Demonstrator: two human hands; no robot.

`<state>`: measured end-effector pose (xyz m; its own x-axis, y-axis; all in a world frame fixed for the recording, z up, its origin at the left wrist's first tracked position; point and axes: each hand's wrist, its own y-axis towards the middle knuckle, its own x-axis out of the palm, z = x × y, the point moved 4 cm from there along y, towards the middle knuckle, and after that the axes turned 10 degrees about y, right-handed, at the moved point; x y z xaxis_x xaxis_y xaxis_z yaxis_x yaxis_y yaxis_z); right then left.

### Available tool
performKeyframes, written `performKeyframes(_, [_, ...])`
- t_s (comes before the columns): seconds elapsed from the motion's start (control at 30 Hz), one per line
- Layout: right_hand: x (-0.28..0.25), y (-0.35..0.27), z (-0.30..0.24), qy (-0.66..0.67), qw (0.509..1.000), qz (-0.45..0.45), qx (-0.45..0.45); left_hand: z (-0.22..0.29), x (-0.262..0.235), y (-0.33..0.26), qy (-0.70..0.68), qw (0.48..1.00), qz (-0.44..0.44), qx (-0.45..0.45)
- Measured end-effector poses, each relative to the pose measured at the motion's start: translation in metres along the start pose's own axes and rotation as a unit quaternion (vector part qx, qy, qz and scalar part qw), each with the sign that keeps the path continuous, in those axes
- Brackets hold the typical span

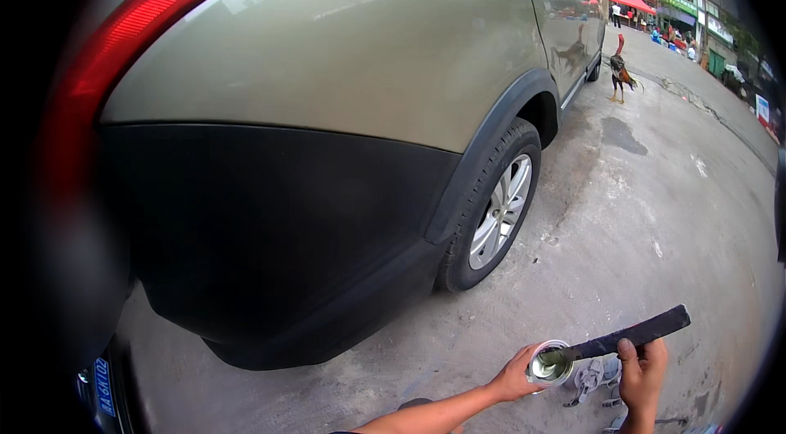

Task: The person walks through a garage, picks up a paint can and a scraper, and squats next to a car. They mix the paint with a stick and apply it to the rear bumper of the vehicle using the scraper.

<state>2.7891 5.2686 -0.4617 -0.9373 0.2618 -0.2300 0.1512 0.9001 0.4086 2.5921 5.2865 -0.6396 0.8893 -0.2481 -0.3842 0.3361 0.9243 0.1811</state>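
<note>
Low on the right, my left hand (512,380) is wrapped round a small round cup (536,369), its mouth facing up. Pale greenish liquid shows inside. My right hand (643,377) pinches a long, flat, dark stick (626,336), thumb on top. The stick slants down to the left, and its greenish, coated end (557,357) reaches into the cup. Between and below my hands, several grey objects (589,381) sit on the ground; their kind is hard to make out.
A beige-green car (352,49) with a black bumper (286,221) and silver-rimmed wheel (499,209) fills the left and middle. A rooster (620,72) stands on the concrete ground (655,213) beyond. Part of another vehicle (123,377) shows lower left. People and a red canopy (630,2) are far off.
</note>
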Motion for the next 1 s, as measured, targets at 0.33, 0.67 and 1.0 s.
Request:
performKeyframes(0.33, [0.063, 0.127, -0.185, 0.151, 0.984, -0.082, 0.047, 0.164, -0.179, 0.010, 0.116, 0.980, 0.163, 0.014])
performKeyframes(0.67, [0.093, 0.216, -0.302, 0.220, 0.961, -0.167, 0.006, 0.296, -0.292, 0.031, 0.237, 0.920, 0.311, 0.013])
performKeyframes(1.0, [0.075, 0.275, -0.375, 0.236, 0.935, -0.245, -0.096, 0.407, -0.290, 0.031, 0.263, 0.843, 0.468, -0.037])
